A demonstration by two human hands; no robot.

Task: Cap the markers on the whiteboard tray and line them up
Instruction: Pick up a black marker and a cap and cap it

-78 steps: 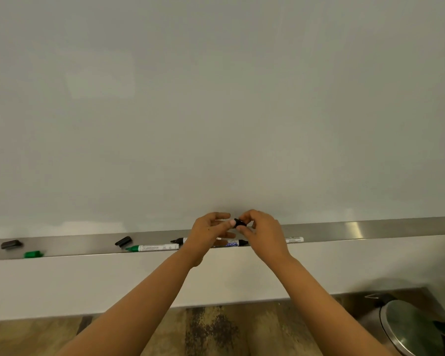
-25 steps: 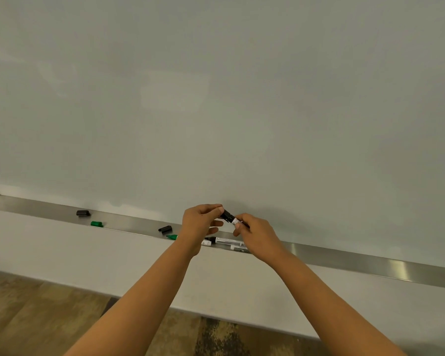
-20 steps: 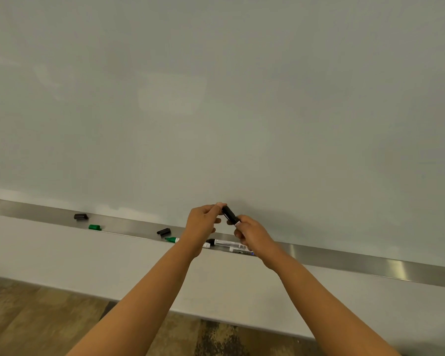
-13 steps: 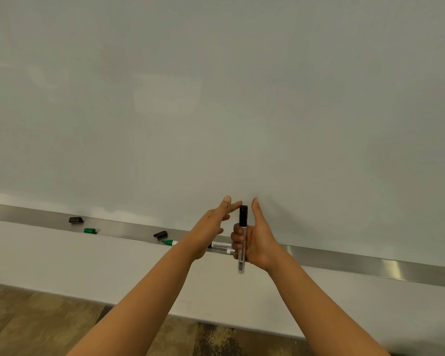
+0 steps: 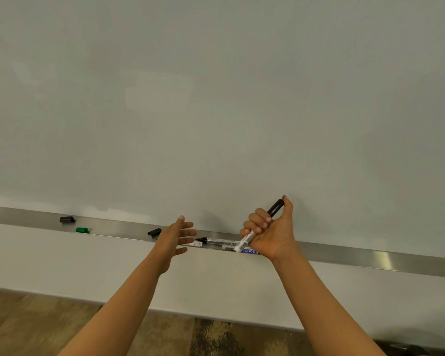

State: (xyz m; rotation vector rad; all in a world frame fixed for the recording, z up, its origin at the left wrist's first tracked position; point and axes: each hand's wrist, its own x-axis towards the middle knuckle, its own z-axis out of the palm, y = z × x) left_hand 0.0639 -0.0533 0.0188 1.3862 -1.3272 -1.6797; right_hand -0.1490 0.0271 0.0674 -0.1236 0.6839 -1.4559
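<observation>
Our right hand [image 5: 270,233] grips a capped marker [image 5: 260,225], cap toward 1 o'clock; left hand [image 5: 174,237] open, empty.

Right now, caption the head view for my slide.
Right hand grips a capped black marker above the whiteboard tray; open left hand reaches toward uncapped markers.

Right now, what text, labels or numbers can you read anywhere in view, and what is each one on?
"SHOC", white letters on a blue band, apparently upside down: marker on the tray.
Barcode and small print: marker in the right hand, too small to read.
Print on the clear-barrelled marker on the tray: too blurred.
Whiteboard: no writing.
</observation>
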